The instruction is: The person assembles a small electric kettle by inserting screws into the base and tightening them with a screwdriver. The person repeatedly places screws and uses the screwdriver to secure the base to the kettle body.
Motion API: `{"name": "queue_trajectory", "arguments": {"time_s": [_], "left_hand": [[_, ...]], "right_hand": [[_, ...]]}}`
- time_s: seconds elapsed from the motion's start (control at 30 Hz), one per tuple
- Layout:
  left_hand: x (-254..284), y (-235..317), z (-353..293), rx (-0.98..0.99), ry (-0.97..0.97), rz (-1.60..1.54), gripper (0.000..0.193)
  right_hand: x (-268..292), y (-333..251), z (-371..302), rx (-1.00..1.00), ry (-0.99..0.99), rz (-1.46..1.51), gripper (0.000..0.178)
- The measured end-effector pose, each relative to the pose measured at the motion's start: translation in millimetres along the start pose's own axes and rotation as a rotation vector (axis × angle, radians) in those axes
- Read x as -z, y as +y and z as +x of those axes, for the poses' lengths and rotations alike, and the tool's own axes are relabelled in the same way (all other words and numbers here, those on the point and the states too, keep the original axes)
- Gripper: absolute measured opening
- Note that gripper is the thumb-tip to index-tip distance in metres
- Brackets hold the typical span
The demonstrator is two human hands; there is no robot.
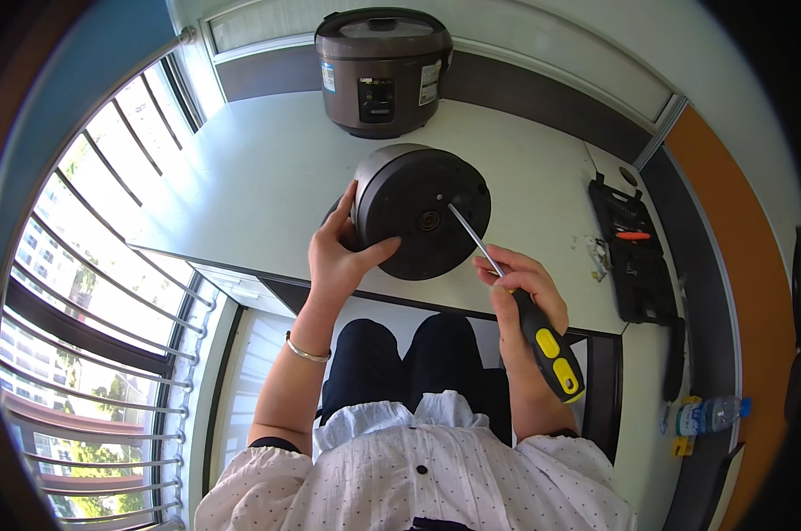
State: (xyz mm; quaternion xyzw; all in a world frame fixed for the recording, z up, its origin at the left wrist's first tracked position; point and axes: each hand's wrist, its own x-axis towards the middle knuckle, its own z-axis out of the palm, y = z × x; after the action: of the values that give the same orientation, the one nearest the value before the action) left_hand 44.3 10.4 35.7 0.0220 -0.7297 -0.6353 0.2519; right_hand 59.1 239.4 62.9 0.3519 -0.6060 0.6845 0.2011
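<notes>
An electric kettle (415, 252) with silvery sides is tipped so that its round black underside faces me. A ringed metal connector sits in the middle of that base. My left hand (340, 248) grips the kettle's left edge, thumb on the base and fingers round the side. In my right hand (528, 288) is a screwdriver (546, 341) with a black and yellow handle. Its shaft slants up and left, and the tip is at the base just above and right of the connector, close to a small light spot. Whether the tip sits in a screw I cannot tell.
A brown rice cooker (383, 80) stands at the back of the white table (250, 159). To the right lie an open black tool case (635, 252), small loose parts (597, 257) and a plastic bottle (714, 414) on its side. A barred window (99, 310) is at the left.
</notes>
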Motion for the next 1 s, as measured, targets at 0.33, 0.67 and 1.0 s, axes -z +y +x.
{"name": "queue_trajectory", "arguments": {"time_s": [0.33, 0.67, 1.0], "left_hand": [[0, -6, 1, -0.016, 0.006, 0.008, 0.087], [0, -7, 0, -0.027, 0.001, 0.066, 0.088], [-6, 3, 0, -0.057, 0.008, -0.063, 0.082]], "right_hand": [[-1, 2, 1, -0.008, -0.009, -0.017, 0.012], [-5, -2, -4, -0.069, -0.006, -0.104, 0.006], [1, 18, 7, -0.393, 0.406, 0.573, 0.015]]}}
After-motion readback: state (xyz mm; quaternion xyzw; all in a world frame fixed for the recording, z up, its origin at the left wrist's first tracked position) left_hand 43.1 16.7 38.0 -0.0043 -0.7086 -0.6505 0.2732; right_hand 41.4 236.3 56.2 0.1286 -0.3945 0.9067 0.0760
